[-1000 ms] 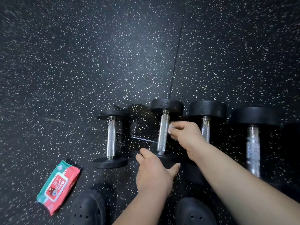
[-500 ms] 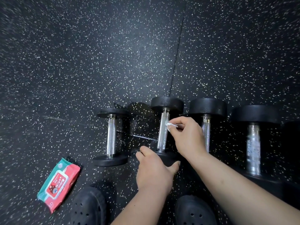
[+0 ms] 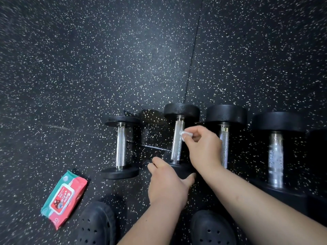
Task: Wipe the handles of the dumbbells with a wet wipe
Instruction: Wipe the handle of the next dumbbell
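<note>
Several black dumbbells with chrome handles lie side by side on the speckled rubber floor. My right hand [image 3: 203,147] pinches a small white wet wipe [image 3: 184,133] against the upper part of the second dumbbell's handle [image 3: 177,144]. My left hand [image 3: 168,184] grips the near head of that same dumbbell, covering most of it. The smallest dumbbell [image 3: 121,147] lies to the left. A third dumbbell [image 3: 225,115] and a fourth dumbbell [image 3: 276,156] lie to the right; my right hand hides part of the third one's handle.
A red and green pack of wipes [image 3: 64,197] lies on the floor at the lower left. My two black perforated shoes [image 3: 96,225] stand at the bottom edge. A seam in the floor mat [image 3: 192,55] runs away from the dumbbells.
My right hand has slid with the wipe a little farther up the second dumbbell's handle. My left hand stays on the near head.
</note>
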{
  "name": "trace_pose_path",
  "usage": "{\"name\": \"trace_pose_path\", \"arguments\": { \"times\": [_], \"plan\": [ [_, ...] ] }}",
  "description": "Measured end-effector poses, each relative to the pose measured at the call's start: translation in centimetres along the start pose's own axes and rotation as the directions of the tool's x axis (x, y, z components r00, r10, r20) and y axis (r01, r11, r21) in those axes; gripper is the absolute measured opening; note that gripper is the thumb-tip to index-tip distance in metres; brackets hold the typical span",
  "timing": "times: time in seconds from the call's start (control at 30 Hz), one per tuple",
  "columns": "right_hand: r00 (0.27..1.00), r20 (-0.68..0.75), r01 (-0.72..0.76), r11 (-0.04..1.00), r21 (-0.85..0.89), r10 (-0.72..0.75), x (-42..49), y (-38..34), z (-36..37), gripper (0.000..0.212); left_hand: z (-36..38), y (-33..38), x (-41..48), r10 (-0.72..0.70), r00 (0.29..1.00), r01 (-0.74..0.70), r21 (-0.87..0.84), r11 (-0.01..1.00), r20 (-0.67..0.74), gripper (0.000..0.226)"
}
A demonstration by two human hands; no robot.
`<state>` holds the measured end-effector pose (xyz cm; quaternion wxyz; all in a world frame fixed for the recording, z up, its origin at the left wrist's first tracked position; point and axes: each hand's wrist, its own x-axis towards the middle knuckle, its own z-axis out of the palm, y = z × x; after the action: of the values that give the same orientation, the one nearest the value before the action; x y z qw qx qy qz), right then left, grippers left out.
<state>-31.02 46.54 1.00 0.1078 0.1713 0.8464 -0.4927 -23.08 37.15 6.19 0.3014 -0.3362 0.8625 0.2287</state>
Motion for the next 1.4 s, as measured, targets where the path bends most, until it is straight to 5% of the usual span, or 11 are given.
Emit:
{"name": "trace_pose_path", "arguments": {
  "times": [0.77, 1.07, 1.4],
  "plan": [
    [0.991, 0.004, 0.134, 0.99, -0.05, -0.134, 0.2, 0.0, 0.1, 0.01, 0.2, -0.1, 0.0, 0.005, 1.0, -0.005, 0.025, 1.0, -0.002, 0.099],
    [0.951, 0.132, 0.296, 0.947, -0.124, -0.28, -2.4, 0.7, -0.2, 0.015, 0.4, -0.4, 0.2, 0.023, 0.999, -0.023, -0.003, 1.0, -0.022, 0.086],
    [0.86, 0.152, 0.51, 0.818, -0.266, -0.487, 0.1, -0.5, 0.0, 0.014, 0.4, -0.4, 0.2, 0.009, 1.0, -0.009, -0.028, 1.0, -0.028, 0.1]
  ]
}}
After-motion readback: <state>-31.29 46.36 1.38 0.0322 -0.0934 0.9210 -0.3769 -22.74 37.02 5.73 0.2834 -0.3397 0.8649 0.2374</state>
